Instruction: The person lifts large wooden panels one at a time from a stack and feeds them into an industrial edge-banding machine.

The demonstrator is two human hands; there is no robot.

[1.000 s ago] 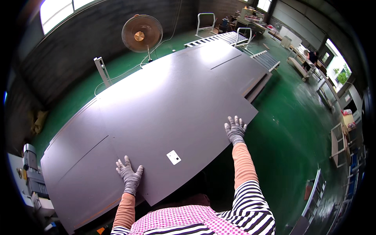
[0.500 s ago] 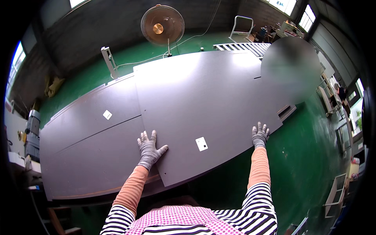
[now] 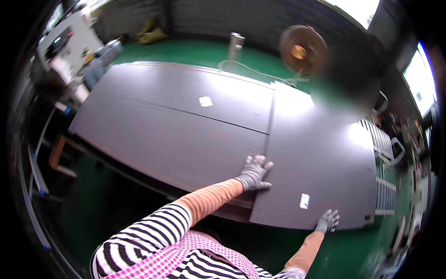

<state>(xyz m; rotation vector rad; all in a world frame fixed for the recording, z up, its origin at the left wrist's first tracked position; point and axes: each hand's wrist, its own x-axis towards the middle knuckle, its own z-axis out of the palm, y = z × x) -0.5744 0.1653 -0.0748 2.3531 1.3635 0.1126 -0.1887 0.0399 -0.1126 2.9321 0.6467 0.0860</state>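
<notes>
A large dark grey panel (image 3: 320, 153) lies flat, its left edge overlapping other grey panels (image 3: 176, 144). My left hand (image 3: 254, 175), in a grey knit glove, rests at that overlapping edge with fingers spread. On the same panel's near edge lies my right hand (image 3: 328, 222), gloved too, its fingers stretched flat over the surface. Between the hands, a small white label (image 3: 304, 201) sticks to the panel. Another white label (image 3: 206, 101) is on the left-hand panels, beyond a long dark seam line.
A round fan (image 3: 299, 51) stands behind the panels, near a pale post (image 3: 236, 45) and a cable. Roller conveyor sections (image 3: 384, 195) adjoin the right end. Grey equipment (image 3: 100, 60) stands at far left, above a wooden frame (image 3: 56, 153). A blurred round patch hides part of the upper right.
My view has swung left, so the panels, fan and label appear farther right. Both hands remain on the same panel, left at its side edge, right at its near edge.
</notes>
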